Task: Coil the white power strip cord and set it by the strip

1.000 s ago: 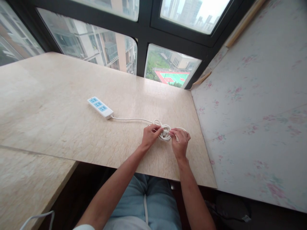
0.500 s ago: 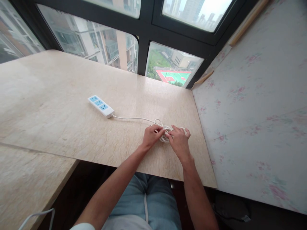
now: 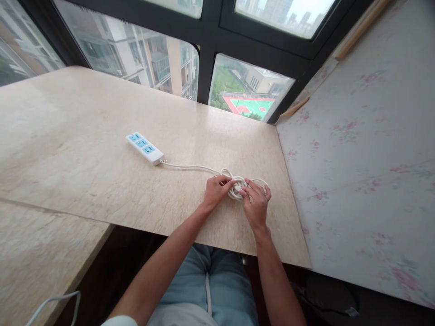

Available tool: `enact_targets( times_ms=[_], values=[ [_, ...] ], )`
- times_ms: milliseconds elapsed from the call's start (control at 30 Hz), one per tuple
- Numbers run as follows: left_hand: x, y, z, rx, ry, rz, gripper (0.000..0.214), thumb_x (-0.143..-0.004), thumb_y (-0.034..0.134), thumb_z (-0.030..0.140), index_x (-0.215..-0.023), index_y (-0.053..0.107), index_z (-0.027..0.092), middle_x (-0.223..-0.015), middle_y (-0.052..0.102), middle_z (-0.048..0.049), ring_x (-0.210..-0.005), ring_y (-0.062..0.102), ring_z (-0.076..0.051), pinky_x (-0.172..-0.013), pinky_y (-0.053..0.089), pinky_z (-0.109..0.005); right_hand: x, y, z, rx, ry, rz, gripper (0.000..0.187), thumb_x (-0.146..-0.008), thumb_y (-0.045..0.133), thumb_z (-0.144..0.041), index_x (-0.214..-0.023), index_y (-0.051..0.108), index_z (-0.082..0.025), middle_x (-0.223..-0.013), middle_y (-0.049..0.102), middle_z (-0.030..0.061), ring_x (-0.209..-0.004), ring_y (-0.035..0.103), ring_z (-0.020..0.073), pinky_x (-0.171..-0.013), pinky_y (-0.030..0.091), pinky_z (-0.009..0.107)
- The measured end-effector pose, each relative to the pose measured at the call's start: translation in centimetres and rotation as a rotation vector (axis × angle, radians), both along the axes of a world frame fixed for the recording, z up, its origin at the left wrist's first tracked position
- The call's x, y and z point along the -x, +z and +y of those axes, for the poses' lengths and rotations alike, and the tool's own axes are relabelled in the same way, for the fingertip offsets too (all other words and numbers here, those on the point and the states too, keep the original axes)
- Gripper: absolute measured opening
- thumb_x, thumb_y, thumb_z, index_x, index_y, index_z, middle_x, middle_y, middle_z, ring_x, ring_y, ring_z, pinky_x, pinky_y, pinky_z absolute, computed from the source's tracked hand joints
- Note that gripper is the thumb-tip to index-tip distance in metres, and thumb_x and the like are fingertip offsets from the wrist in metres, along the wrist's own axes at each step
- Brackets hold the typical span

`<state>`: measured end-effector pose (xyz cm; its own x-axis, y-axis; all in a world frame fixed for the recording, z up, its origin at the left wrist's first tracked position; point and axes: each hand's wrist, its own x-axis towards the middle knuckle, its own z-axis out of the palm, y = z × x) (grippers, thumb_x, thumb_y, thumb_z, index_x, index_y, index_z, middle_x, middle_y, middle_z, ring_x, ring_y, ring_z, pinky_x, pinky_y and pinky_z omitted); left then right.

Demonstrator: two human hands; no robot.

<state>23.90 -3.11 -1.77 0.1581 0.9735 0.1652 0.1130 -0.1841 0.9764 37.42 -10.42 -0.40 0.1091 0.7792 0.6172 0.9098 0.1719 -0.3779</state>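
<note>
A white power strip with blue sockets lies on the beige marble table. Its white cord runs right to a coiled bundle near the table's right side. My left hand is closed on the left side of the bundle. My right hand pinches the bundle from the right, its fingers pressed on the coils. Both hands rest low on the tabletop.
A floral-papered wall borders the table's right edge. Dark-framed windows stand behind the table. A second marble slab sits lower left, with a white cable loop at its front. My jeans-clad lap is below the table edge.
My right hand's fingers have shifted a little over the coils. Both hands stay on the bundle. The camera has tilted slightly.
</note>
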Motion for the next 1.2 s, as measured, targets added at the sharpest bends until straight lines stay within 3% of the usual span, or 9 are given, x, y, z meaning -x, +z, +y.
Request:
enact_targets(
  times_ms=[400, 533, 833, 1033, 1200],
  values=[
    [-0.5, -0.2, -0.2, -0.093, 0.006, 0.001, 0.018, -0.079, 0.069, 0.035, -0.080, 0.074, 0.018, -0.072, 0.072, -0.0036, -0.061, 0.063, -0.014, -0.058, 0.048, -0.024, 0.3, -0.2, 0.1, 0.022, -0.129, 0.397, 0.022, -0.089, 0.055, -0.033, -0.081, 0.071, -0.020, -0.111, 0.073, 0.0108, -0.106, 0.065, 0.0258, -0.105, 0.034, 0.051],
    [-0.3, -0.3, 0.0, -0.141, 0.013, 0.037, 0.016, -0.080, 0.069, 0.034, -0.081, 0.074, 0.019, -0.072, 0.072, -0.0036, -0.061, 0.063, -0.014, -0.060, 0.048, -0.025, 0.0, -0.4, 0.1, 0.013, -0.126, 0.344, 0.023, -0.091, 0.053, -0.033, -0.083, 0.070, -0.020, -0.113, 0.072, 0.0119, -0.109, 0.063, 0.0260, -0.107, 0.031, 0.054],
    [0.1, -1.0, 0.4, -0.150, -0.020, 0.050, 0.012, -0.081, 0.069, 0.029, -0.083, 0.074, 0.019, -0.078, 0.073, -0.0040, -0.068, 0.065, -0.015, -0.065, 0.047, -0.026, -0.8, 0.1, 0.4, 0.258, 0.049, 0.105, 0.026, -0.093, 0.053, -0.038, -0.108, 0.068, -0.022, -0.134, 0.060, 0.0132, -0.124, 0.055, 0.0287, -0.111, 0.020, 0.062],
    [0.8, -0.5, 0.4, -0.163, -0.098, 0.147, 0.014, -0.080, 0.066, 0.026, -0.089, 0.072, 0.018, -0.069, 0.067, -0.0007, -0.062, 0.058, -0.013, -0.063, 0.043, -0.025, -0.8, 1.2, 1.7, 0.323, 0.094, -0.035, 0.019, -0.090, 0.055, -0.025, -0.097, 0.073, -0.021, -0.126, 0.065, 0.0143, -0.116, 0.060, 0.0294, -0.106, 0.035, 0.055],
    [0.9, 0.0, 0.2, -0.129, -0.102, 0.152, 0.015, -0.077, 0.066, 0.022, -0.089, 0.072, 0.017, -0.064, 0.062, 0.0016, -0.059, 0.054, -0.011, -0.060, 0.041, -0.024, -0.2, 0.7, 1.4, 0.287, 0.077, 0.083, 0.020, -0.091, 0.051, -0.022, -0.092, 0.071, -0.019, -0.129, 0.064, 0.0139, -0.118, 0.059, 0.0286, -0.100, 0.044, 0.049]
  ],
)
